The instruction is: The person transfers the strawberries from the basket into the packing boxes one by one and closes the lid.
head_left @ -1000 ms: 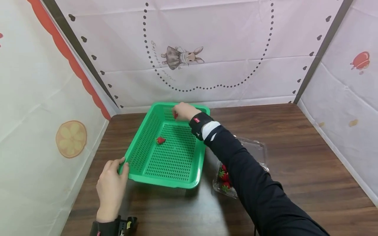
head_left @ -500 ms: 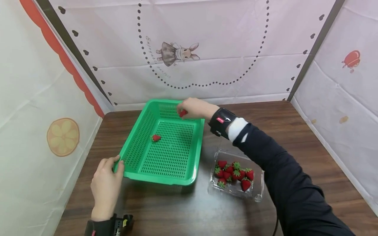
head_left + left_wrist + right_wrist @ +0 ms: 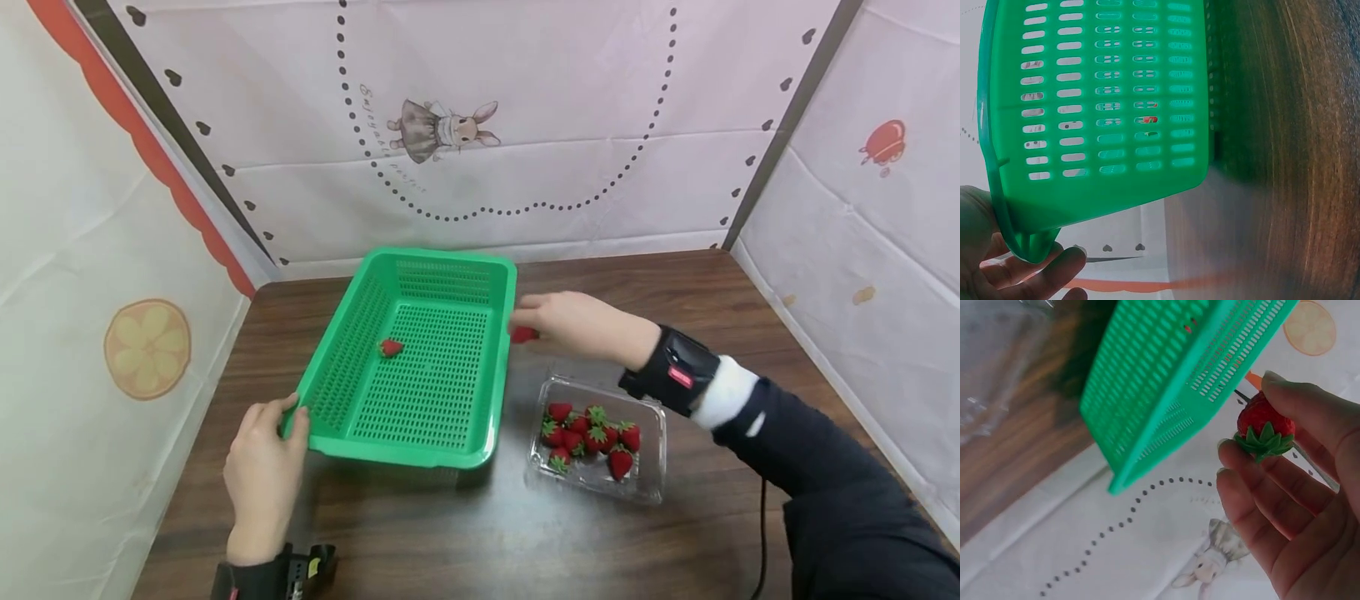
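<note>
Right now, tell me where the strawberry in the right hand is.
In the head view, the strawberry is pinched by the right hand, just outside the basket's right wall, above the clear box.

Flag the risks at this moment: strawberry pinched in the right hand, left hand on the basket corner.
1. The right hand holds the strawberry only at the fingertips, outside the green basket and above the bare table; a slip would likely drop it on the wood.
2. The left hand grips just one corner, so a knock on the far rim might swing the basket.
3. The open clear punnet lies under the right forearm; a low sleeve could drag it.
</note>
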